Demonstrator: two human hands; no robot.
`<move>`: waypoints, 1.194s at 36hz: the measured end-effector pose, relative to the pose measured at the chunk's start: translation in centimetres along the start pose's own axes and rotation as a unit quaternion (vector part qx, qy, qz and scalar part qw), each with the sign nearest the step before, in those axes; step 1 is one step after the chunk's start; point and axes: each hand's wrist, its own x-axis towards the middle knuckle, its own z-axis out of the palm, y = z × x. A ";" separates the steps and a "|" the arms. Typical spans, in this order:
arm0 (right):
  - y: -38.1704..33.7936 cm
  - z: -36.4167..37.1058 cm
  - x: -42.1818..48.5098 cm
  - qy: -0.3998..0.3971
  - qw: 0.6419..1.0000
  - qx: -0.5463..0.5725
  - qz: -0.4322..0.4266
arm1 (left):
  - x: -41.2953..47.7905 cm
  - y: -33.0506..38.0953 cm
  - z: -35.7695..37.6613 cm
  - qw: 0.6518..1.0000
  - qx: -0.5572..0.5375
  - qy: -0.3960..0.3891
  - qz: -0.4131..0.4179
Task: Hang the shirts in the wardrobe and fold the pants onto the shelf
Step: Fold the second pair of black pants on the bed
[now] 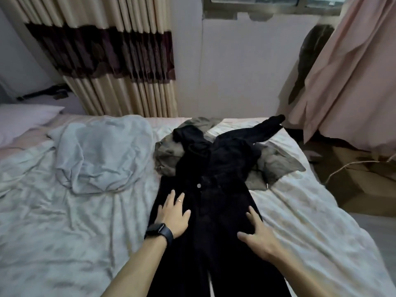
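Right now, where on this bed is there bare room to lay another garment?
Bare white sheet lies left of the black pants, below the crumpled pale blue blanket, and right of the pants toward the bed's edge. The far middle is crowded: a black long-sleeved shirt lies on an olive-grey garment.

A bed (64,221) with a creased pale sheet fills the foreground. A crumpled light-blue blanket (102,155) lies on its left half, and a pillow (23,116) sits at the far left edge. Behind the bed hangs a cream curtain (111,56) with a dark brown band. A window (267,3) runs along the top of the wall (235,67). A pink curtain (351,82) drapes at right, above a cardboard box (353,179) crossed by a thin cord (351,165).
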 end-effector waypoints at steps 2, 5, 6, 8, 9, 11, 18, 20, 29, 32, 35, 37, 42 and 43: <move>2.3 2.4 0.6 0.019 0.998 -0.054 -0.011 | 0.1 -1.0 4.2 0.998 0.048 -0.029 0.014; 3.2 4.6 2.3 0.071 0.989 -0.106 -0.071 | 1.2 -1.7 7.7 0.997 0.066 -0.030 0.021; 3.1 5.2 3.0 0.084 0.986 -0.113 -0.088 | 1.9 -1.8 8.6 0.997 0.064 -0.027 0.021; 2.5 5.7 4.7 0.106 0.975 -0.147 -0.126 | 3.1 -1.7 9.6 0.998 0.057 -0.025 0.017; 2.2 5.7 5.7 0.112 0.967 -0.178 -0.144 | 3.7 -1.6 10.1 0.997 0.063 -0.030 0.014; 2.1 6.1 7.7 0.092 0.952 -0.243 -0.161 | 4.1 -1.9 11.4 0.994 0.092 -0.051 0.004; 6.6 8.3 11.4 -0.031 0.913 -0.394 -0.097 | 4.2 -3.9 14.4 0.979 0.198 -0.030 -0.024; 7.3 8.7 10.8 -0.003 0.913 -0.390 -0.117 | 4.3 -4.0 14.5 0.978 0.205 -0.020 -0.034; 15.0 6.5 -5.7 0.122 0.959 -0.248 -0.053 | -5.8 -1.5 15.0 0.993 0.019 0.041 -0.105; 16.7 6.1 -12.6 0.212 0.970 -0.117 0.020 | -13.5 0.8 16.3 0.989 0.036 0.137 -0.049; 17.5 5.7 -16.5 0.195 0.971 -0.083 0.110 | -20.5 2.6 18.7 0.993 0.041 0.092 -0.063; 17.6 5.4 -18.4 0.124 0.973 -0.102 0.164 | -24.4 3.8 20.5 0.991 0.009 -0.008 -0.137; 20.1 3.6 -21.1 0.095 0.976 -0.114 0.160 | -29.0 4.8 23.4 0.946 -0.115 -0.167 -0.252; 20.7 2.9 -21.8 0.109 0.977 -0.089 0.158 | -29.8 5.0 23.4 0.950 -0.118 -0.139 -0.252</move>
